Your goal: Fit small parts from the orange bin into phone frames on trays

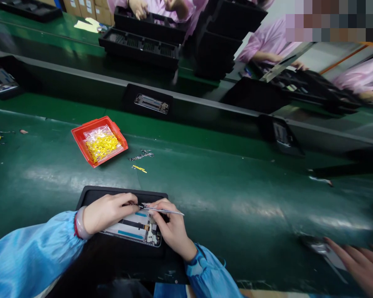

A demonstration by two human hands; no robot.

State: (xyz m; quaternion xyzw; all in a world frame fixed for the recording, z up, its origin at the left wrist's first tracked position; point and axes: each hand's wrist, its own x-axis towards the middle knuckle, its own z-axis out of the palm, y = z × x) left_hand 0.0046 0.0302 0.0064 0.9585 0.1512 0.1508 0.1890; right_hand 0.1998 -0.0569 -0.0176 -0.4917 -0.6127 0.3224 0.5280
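A black fixture tray (90, 195) lies at the near edge of the green bench, holding an open phone frame (133, 229) with a circuit board showing. My left hand (107, 211) rests on the frame's upper left, fingers curled and pinched toward its top edge. My right hand (172, 229) is closed on thin metal tweezers (164, 211), whose tip meets my left fingertips above the frame. What sits at the tip is too small to make out.
A red tray (80, 136) of small yellow parts (102, 145) sits beyond, with loose metal bits (141, 155) and a yellow strip (139, 168) beside it. Phone frames on black carriers (152, 103) ride a belt behind. Another person's hand (360, 260) is at the lower right. People in pink work across.
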